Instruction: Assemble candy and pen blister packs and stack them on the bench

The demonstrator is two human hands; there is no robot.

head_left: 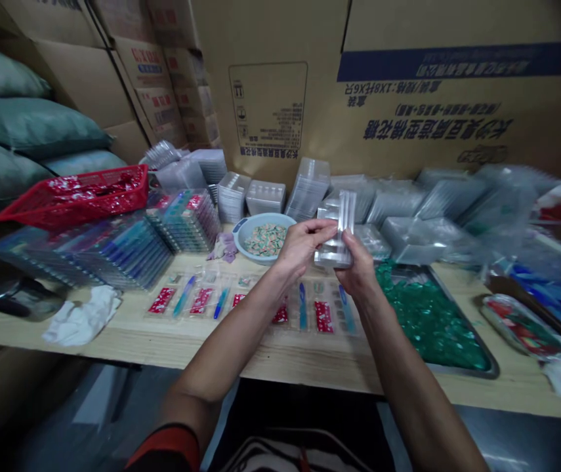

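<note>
Above the middle of the wooden table, my left hand (304, 246) and my right hand (355, 263) together grip a transparent plastic blister tray (337, 231), held upright with its long ridges vertical. My left fingers press on its left side, and my right fingers wrap its lower right side. Just below my wrists, opened transparent packs (201, 300) with blue and red items lie flat on the tabletop. A pale blue bowl (241, 239) of small mixed packets stands beyond my left hand.
A metal tray (457, 341) of green packets lies to the right. Stacks of transparent trays (265, 198) line the back, against cardboard boxes (408, 98). On the left are filled packs (127, 252), a red basket (76, 196), a white cloth (81, 318) and grey-green sacks (34, 128).
</note>
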